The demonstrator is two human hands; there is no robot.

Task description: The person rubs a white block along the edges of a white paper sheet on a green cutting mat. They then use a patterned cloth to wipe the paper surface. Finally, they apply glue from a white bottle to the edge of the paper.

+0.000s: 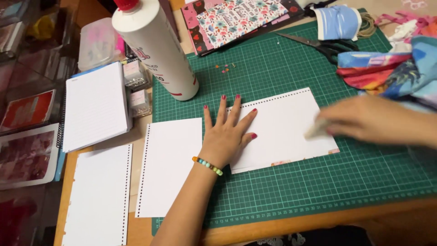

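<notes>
Head view: a person's two hands worked over a green cutting mat on a wooden table.
Left hand: the left hand lay flat with fingers spread wide, pressing down on the left edge of a white sheet. It gripped nothing. It wore a bead bracelet on the wrist.
Right hand: the right hand was blurry. Its fingers were closed around a small pale thing that touched the right side of the white sheet. What that thing was could not be told.
White sheet: it lay on the mat, with a row of little holes along its top edge.
Nearby paper: another punched page lay just left of the left hand, and a third page lay farther left.
Other things: a big white glue bottle stood at the mat's top left corner. Black scissors lay near the top. Colourful cloth sat at the right.
</notes>
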